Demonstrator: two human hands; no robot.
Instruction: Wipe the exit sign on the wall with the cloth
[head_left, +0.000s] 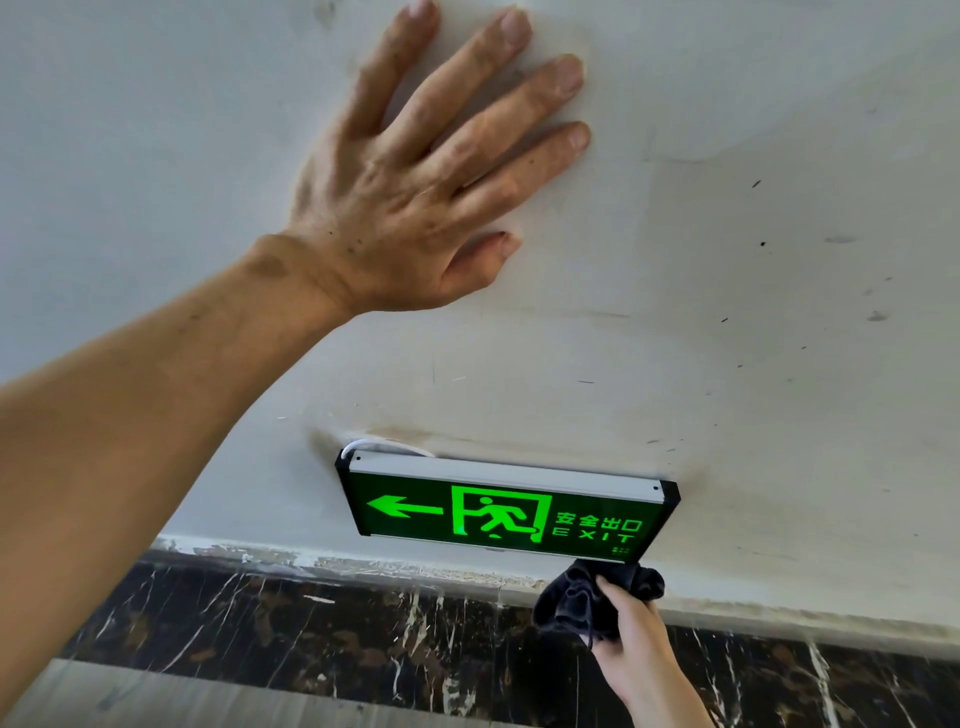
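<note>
Bare forearm fills the lower left of the frame, its elbow cut off; left hand (415, 192) lies flat on the scuffed white wall (753, 291) at upper centre, fingers spread, holding nothing; right hand (631, 642), lower right, wrist cut off, grips a bunched dark cloth (571, 603) touching the lit green exit sign (506, 506) at its lower right corner; dark marble skirting (311, 639) runs below.

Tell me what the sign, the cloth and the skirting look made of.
Sign: glossy green plastic or glass face, lit from within; top rail looks like brushed metal with black end caps.
Cloth: dark, soft fabric, bunched into folds.
Skirting: polished dark stone, marble-like, with white veins.
</note>
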